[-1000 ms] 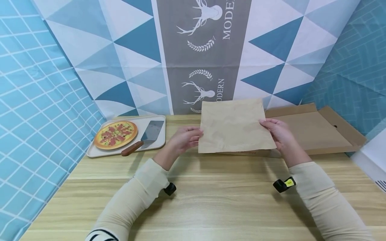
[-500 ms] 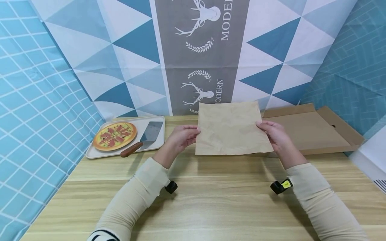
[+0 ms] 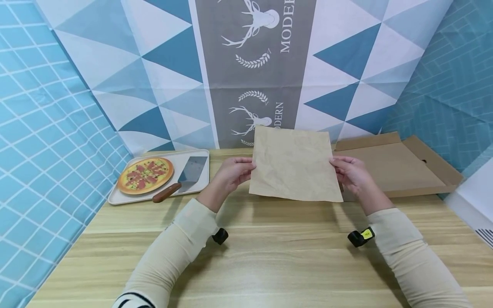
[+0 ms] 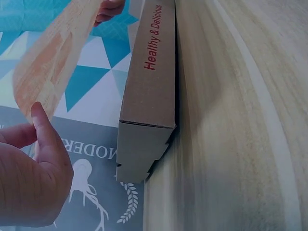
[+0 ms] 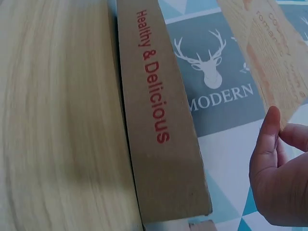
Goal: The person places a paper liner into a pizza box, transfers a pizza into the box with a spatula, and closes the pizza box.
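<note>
Both hands hold a sheet of brown paper [image 3: 294, 164] by its opposite side edges, up in the air at the table's back. At its left edge my left hand [image 3: 233, 173] pinches it between thumb and fingers. My right hand [image 3: 351, 172] pinches the right edge the same way. Reddish print shows on the sheet's underside in the wrist views. Below it stands a cardboard pizza box [image 4: 147, 72] with red "Healthy & Delicious" lettering on its front wall. From above, the paper covers most of that box, and its opened lid [image 3: 389, 167] lies out to the right.
On the left, a pale tray [image 3: 200, 182] carries a pizza [image 3: 145, 175] and a pizza server [image 3: 188, 173], whose wooden handle juts over the tray's front rim. A patterned backdrop [image 3: 323, 64] rises behind the wooden table [image 3: 269, 256]. Something white [image 3: 477, 201] stands at the right edge.
The sheet has turned slightly, its front right corner dropping nearer me and its back left corner rising. Both hands keep their pinch and have barely shifted. Tray and box lid have stayed put.
</note>
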A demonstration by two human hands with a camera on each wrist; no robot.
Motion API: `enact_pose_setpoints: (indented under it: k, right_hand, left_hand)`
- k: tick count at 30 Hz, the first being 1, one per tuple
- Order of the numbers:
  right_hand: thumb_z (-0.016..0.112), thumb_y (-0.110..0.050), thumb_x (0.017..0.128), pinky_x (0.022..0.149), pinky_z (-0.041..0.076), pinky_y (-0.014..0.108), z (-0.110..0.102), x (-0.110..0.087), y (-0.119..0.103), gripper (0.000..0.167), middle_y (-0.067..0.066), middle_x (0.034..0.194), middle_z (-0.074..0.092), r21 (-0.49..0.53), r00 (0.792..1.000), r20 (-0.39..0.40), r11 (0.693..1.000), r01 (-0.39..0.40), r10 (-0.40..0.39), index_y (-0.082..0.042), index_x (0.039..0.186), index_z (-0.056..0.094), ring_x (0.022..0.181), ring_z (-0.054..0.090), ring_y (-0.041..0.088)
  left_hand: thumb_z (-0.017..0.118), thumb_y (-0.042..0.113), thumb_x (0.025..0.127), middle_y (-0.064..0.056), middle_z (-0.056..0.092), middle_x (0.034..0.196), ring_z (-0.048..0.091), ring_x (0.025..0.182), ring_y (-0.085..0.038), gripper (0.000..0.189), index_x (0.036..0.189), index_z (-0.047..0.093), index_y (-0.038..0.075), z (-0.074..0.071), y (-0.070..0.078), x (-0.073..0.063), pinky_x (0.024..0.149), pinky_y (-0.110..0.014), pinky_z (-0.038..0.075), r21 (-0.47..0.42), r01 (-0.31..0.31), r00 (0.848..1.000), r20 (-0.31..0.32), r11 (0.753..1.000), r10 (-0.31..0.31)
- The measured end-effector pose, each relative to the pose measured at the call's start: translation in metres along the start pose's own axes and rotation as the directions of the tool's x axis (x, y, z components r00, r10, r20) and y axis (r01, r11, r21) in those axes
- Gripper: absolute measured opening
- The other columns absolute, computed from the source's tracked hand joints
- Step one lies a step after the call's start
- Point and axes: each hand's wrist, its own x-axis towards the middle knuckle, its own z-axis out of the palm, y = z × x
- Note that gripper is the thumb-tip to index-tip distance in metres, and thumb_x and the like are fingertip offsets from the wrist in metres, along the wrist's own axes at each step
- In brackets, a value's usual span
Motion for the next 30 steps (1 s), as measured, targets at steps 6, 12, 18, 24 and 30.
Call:
enact_pose_setpoints:
  k: [6, 12, 18, 24, 30]
  right_hand:
    - [0.063, -0.004, 0.094, 0.064, 0.056, 0.023, -0.008, -0.003, -0.004, 0.017, 0.004, 0.077, 0.068, -0.015, 1.0, -0.001, 1.0, 0.015, -0.015, -0.01, 0.083, 0.073, 0.068, 0.064, 0.013]
    - [0.065, -0.009, 0.094, 0.069, 0.056, 0.025, -0.016, -0.011, -0.004, 0.01, 0.003, 0.081, 0.068, -0.104, 0.999, -0.007, 0.994, 0.03, -0.031, -0.011, 0.086, 0.071, 0.071, 0.066, 0.012]
    - [0.062, -0.019, 0.097, 0.076, 0.055, 0.026, -0.024, -0.017, 0.0, 0.026, 0.006, 0.094, 0.065, -0.496, 0.992, -0.02, 0.863, 0.095, -0.121, 0.002, 0.112, 0.059, 0.079, 0.065, 0.01]
    - [0.057, -0.01, 0.098, 0.077, 0.056, 0.03, -0.025, -0.02, 0.004, 0.035, 0.028, 0.112, 0.057, -0.822, 0.977, 0.062, 0.545, 0.165, -0.202, 0.014, 0.123, 0.052, 0.093, 0.063, 0.027]
    - [0.058, -0.012, 0.095, 0.085, 0.051, 0.047, -0.026, -0.022, 0.007, 0.04, 0.03, 0.116, 0.057, -0.919, 0.979, 0.113, 0.358, 0.167, -0.168, 0.014, 0.125, 0.051, 0.106, 0.056, 0.043]
  left_hand:
    - [0.062, -0.008, 0.09, -0.003, 0.064, 0.079, 0.061, 0.064, -0.008, 0.023, 0.112, 0.063, -0.005, 0.0, 0.003, 0.002, 0.059, -0.019, 0.052, -0.023, -0.004, 1.0, -0.004, 1.0, 0.004]
    - [0.063, -0.007, 0.09, -0.001, 0.063, 0.078, 0.058, 0.061, -0.007, 0.022, 0.111, 0.065, -0.002, -0.002, 0.007, 0.003, 0.056, -0.017, 0.049, -0.046, 0.01, 1.0, -0.016, 0.999, -0.01]
    - [0.06, -0.007, 0.091, -0.002, 0.063, 0.078, 0.059, 0.063, -0.008, 0.017, 0.106, 0.064, 0.0, 0.0, 0.013, 0.004, 0.057, -0.018, 0.05, -0.054, 0.006, 1.0, -0.003, 0.999, -0.006]
    - [0.061, -0.006, 0.091, -0.003, 0.064, 0.083, 0.061, 0.068, -0.009, 0.029, 0.12, 0.061, -0.005, 0.003, 0.019, 0.008, 0.061, -0.018, 0.051, -0.015, 0.0, 1.0, -0.001, 1.0, 0.0]
    - [0.063, -0.004, 0.091, -0.007, 0.064, 0.094, 0.062, 0.073, -0.011, 0.029, 0.12, 0.063, -0.004, 0.012, 0.028, 0.013, 0.063, -0.02, 0.053, 0.033, -0.003, 1.0, -0.013, 0.999, 0.004]
